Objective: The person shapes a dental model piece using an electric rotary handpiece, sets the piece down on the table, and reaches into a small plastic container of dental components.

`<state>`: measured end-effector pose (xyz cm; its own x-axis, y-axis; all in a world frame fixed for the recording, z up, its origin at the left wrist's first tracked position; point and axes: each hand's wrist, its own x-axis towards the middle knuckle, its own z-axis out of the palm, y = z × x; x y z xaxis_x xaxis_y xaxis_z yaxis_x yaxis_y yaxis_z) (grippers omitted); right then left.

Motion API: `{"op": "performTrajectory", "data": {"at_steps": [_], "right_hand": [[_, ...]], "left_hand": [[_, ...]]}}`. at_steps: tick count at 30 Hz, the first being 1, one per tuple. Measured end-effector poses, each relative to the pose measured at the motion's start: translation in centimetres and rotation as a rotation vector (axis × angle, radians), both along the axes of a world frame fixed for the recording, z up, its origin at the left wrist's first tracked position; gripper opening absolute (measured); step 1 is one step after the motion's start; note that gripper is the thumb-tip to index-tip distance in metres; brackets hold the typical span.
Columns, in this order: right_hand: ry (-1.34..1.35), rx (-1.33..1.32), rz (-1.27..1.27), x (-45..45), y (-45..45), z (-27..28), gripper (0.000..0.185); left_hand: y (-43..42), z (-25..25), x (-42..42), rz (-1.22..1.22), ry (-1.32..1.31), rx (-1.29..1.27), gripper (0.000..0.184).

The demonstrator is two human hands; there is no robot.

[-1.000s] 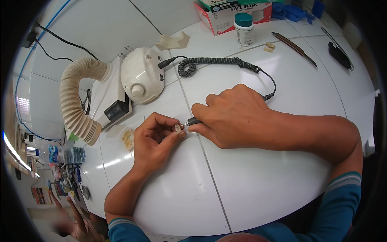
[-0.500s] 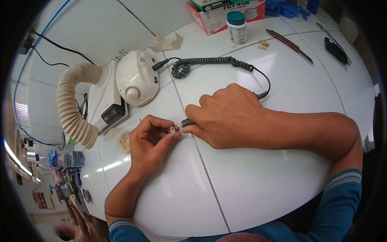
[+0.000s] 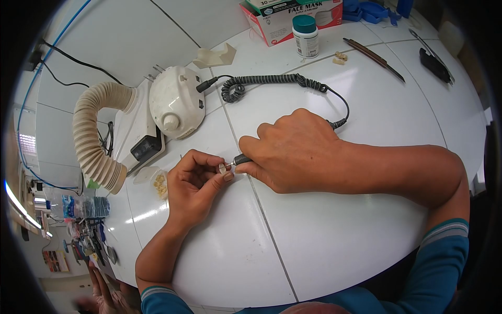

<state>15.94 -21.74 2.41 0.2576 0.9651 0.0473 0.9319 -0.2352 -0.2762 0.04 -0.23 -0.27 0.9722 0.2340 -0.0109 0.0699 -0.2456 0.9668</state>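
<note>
Between the thumb and fingertips of my left hand (image 3: 193,183) is a small whitish dental crown (image 3: 223,168), partly covered by the fingers. My right hand (image 3: 295,154) is wrapped round a rotary handpiece (image 3: 242,159); most of its body is hidden in the fist. The handpiece's thin metal tip points left and meets the crown, or lies very close to it. From behind the fist, a coiled black cord (image 3: 269,79) runs back to the white micromotor control box (image 3: 178,104). Left of my left hand, a small clear container (image 3: 148,176) holds several yellowish pieces (image 3: 160,186).
A ribbed suction hose (image 3: 91,138) arches at the left. Towards the back are a white bottle with a green lid (image 3: 306,39), a face mask box (image 3: 293,23), small yellowish pieces (image 3: 340,58), and a brown-handled knife (image 3: 374,58). Another person's arm (image 3: 99,285) shows at lower left.
</note>
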Motion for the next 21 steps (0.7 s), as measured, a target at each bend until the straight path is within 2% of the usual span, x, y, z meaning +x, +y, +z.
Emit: {"op": "performTrajectory", "data": {"at_steps": [21], "right_hand": [[-0.025, 0.116, 0.048, 0.1, -0.2, -1.4, 0.052]], "left_hand": [[0.0, -0.2, 0.0, 0.029, -0.008, 0.055, 0.021]]}}
